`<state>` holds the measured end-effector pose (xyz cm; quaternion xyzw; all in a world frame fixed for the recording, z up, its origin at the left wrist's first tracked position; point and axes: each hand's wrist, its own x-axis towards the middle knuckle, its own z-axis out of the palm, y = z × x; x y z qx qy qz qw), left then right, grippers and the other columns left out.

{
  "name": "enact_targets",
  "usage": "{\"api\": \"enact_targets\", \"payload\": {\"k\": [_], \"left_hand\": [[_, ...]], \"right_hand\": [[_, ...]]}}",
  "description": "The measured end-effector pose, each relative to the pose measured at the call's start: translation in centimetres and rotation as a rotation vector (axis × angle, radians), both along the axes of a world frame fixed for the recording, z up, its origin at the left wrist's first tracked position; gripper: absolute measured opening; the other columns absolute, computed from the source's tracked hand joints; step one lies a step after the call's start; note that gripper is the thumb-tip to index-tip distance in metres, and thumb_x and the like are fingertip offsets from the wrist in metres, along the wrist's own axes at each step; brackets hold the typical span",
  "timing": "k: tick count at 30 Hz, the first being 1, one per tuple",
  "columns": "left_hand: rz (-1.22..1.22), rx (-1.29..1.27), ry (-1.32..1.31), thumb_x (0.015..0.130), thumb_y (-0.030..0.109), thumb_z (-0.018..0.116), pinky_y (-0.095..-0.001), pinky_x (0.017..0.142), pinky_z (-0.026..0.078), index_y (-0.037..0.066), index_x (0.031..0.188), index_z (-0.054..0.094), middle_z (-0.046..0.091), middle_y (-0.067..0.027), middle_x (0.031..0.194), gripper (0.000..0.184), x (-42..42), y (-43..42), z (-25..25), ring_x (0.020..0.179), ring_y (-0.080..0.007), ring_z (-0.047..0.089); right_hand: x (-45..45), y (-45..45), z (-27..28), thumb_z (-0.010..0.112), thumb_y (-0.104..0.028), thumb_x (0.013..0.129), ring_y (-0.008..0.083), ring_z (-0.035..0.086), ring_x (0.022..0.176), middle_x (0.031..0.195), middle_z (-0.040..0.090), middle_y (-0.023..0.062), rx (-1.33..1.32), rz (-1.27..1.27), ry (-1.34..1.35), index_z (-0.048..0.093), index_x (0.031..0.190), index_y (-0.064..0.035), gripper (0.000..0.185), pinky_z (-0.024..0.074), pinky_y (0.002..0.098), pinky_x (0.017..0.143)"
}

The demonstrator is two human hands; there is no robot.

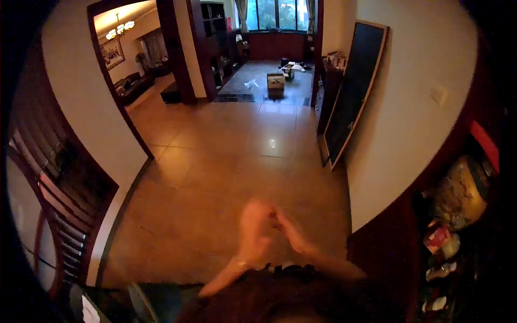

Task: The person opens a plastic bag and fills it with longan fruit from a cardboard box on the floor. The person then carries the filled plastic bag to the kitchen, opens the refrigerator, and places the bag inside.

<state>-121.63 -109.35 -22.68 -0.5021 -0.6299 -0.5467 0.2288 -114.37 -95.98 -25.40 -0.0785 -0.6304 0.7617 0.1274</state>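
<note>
Above the tiled floor [210,172], low and near the middle of the view, the left hand [255,226] and the right hand [290,231] are close together, both smeared by blur, with the forearms slanting inward over dark clothing [258,296]. Between them, up by the fingers, sits a small dark red patch [273,214]; it looks roughly round, deeper in colour than the skin and the orange-brown tiles around it, with soft, indistinct edges. I cannot tell whether it is an object or a shadowed gap, nor whether either hand is closed on anything. To the right, a round, yellowish patterned vessel [461,192] stands just beyond a red and white packet [437,238], both well apart from the hands. Farther ahead, a dark panel [355,89] in a wooden frame leans by the wall, and a box [276,81] sits on the grey floor [242,81] toward the window [277,15].
</note>
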Motion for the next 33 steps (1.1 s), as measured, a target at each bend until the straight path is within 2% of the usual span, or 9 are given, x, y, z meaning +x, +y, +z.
{"api": "enact_targets", "payload": {"k": [3,6,9,11,14,16,22,27,33], "left_hand": [[-0.302,-0.307,0.23,0.084,0.035,0.048,-0.0424,0.088,0.043,0.011,0.105,0.064,0.061,-0.0178,0.11,0.035,-7.7,12.3,0.2,0.106,-0.0326,0.055],[-0.172,-0.644,0.143,0.078,0.028,0.052,-0.0434,0.07,0.045,0.006,0.086,0.061,0.06,-0.0157,0.084,0.026,-18.4,21.6,-5.1,0.082,-0.0359,0.057],[-0.175,-0.304,-0.044,0.084,0.025,0.048,-0.0441,0.062,0.042,0.004,0.074,0.057,0.055,-0.0165,0.073,0.025,-29.6,28.3,-12.0,0.073,-0.0315,0.055],[-0.086,-0.345,-0.317,0.088,0.027,0.047,-0.0401,0.063,0.045,0.004,0.081,0.06,0.058,-0.0143,0.074,0.028,-37.5,29.9,-14.6,0.072,-0.0276,0.057],[0.157,-0.441,-0.65,0.09,0.028,0.047,-0.0377,0.064,0.046,0.004,0.085,0.062,0.06,-0.0128,0.076,0.029,-49.5,27.8,-18.0,0.072,-0.025,0.058],[0.373,-0.501,-0.871,0.09,0.027,0.048,-0.0372,0.064,0.046,0.003,0.086,0.062,0.061,-0.0124,0.077,0.028,-53.6,23.2,-20.4,0.073,-0.0243,0.058],[0.852,-0.476,-1.448,0.091,0.026,0.049,-0.0358,0.066,0.047,0.003,0.09,0.062,0.062,-0.011,0.08,0.026,-55.5,14.5,-25.9,0.075,-0.0223,0.059],[0.835,-0.419,-1.506,0.091,0.024,0.05,-0.0346,0.067,0.048,0.003,0.093,0.062,0.063,-0.0099,0.083,0.025,-73.6,21.1,-26.5,0.077,-0.0205,0.06],[0.547,-0.154,-1.268,0.091,0.023,0.051,-0.0331,0.068,0.048,0.002,0.096,0.063,0.064,-0.0086,0.087,0.024,-106.2,37.5,-18.9,0.079,-0.0185,0.06]], "right_hand": [[-5.4,5.0,-0.9,0.051,-0.021,0.091,0.0237,0.043,0.122,0.133,0.044,0.0121,-0.319,-0.151,0.014,0.042,0.132,-0.0037,0.045,0.0325,0.0352,0.103],[-12.1,11.0,-2.1,0.048,-0.021,0.093,0.0199,0.044,0.121,0.129,0.048,0.0097,-0.35,-0.203,0.014,0.045,0.129,-0.0042,0.039,0.033,0.0325,0.102],[-20.1,16.9,1.5,0.049,-0.018,0.094,0.0166,0.047,0.116,0.123,0.053,0.0078,0.08,-0.005,-0.006,0.048,0.124,-0.0038,0.034,0.0361,0.03,0.098],[-26.1,20.6,7.9,0.053,-0.013,0.091,0.0151,0.053,0.106,0.117,0.056,0.0074,0.54,0.202,0.026,0.052,0.119,-0.0021,0.03,0.0416,0.0287,0.09],[-32.9,26.4,19.4,0.053,-0.007,0.09,0.0174,0.059,0.085,0.103,0.061,0.0085,0.448,0.536,-0.174,0.058,0.11,-0.0004,0.022,0.0458,0.0308,0.071],[-39.5,29.1,22.8,0.053,-0.006,0.09,0.0199,0.058,0.074,0.092,0.062,0.0103,0.268,0.755,0.242,0.06,0.106,-0.0014,0.018,0.0446,0.0311,0.064],[-59.8,35.2,23.4,0.056,-0.007,0.088,0.0217,0.059,0.068,0.085,0.062,0.0108,0.029,1.143,0.323,0.061,0.101,-0.0018,0.014,0.0447,0.0319,0.058],[-76.3,40.9,24.4,0.059,-0.007,0.087,0.0231,0.059,0.063,0.079,0.062,0.0112,-0.006,1.131,0.36,0.063,0.096,-0.002,0.011,0.0447,0.0325,0.054],[-96.9,48.9,26.5,0.062,-0.008,0.085,0.0249,0.059,0.058,0.073,0.062,0.0116,0.019,1.024,0.378,0.064,0.091,-0.0023,0.008,0.0447,0.0333,0.048]]}}
